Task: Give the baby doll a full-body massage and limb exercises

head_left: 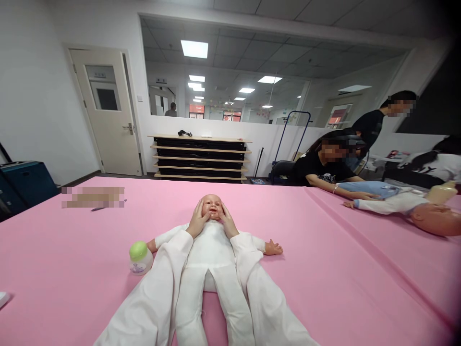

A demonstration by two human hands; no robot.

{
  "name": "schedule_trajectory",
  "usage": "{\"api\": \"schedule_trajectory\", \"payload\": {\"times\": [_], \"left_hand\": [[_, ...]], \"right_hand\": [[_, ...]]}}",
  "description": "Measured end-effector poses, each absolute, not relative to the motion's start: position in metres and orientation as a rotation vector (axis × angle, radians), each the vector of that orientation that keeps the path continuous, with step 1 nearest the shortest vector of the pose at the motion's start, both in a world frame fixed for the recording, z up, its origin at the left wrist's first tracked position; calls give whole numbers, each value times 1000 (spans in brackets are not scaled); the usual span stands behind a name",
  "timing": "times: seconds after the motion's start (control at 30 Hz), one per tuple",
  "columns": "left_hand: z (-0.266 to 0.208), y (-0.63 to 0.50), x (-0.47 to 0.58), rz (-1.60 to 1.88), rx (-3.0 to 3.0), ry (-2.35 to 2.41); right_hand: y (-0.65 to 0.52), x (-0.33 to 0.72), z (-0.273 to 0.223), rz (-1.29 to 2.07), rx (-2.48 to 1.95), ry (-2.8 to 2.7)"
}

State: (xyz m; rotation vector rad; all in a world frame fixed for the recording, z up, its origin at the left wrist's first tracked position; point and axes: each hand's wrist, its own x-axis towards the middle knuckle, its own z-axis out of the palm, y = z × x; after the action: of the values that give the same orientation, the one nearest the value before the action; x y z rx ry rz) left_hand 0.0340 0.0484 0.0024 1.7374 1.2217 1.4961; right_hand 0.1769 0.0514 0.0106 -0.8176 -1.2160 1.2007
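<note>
A baby doll (212, 247) with a white cloth body lies on its back on the pink table cover (317, 274), its head away from me and arms spread out. My left hand (197, 220) rests flat along one cheek of the doll's head (212, 204), fingers stretched out. On the opposite cheek lies my right hand (228, 220), also with straight fingers. Between my palms the doll's face shows. Beside the doll's arm on the left stands a small jar (140, 259) with a green lid, close to my left sleeve. Neither hand touches the jar.
A pen (104, 206) lies at the far left beside a blurred item. At the right, a person (331, 163) reaches toward another doll (414, 206), near a pale bottle (441, 192). Behind the table are a low stack of shelves (201, 156) and a blue suitcase (27, 185).
</note>
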Motion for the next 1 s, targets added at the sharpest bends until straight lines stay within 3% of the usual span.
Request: {"api": "schedule_trajectory", "payload": {"times": [1.0], "left_hand": [[2,48,33,1517,1748,1203]], "right_hand": [[49,177,13,1200,-846,-1230]]}}
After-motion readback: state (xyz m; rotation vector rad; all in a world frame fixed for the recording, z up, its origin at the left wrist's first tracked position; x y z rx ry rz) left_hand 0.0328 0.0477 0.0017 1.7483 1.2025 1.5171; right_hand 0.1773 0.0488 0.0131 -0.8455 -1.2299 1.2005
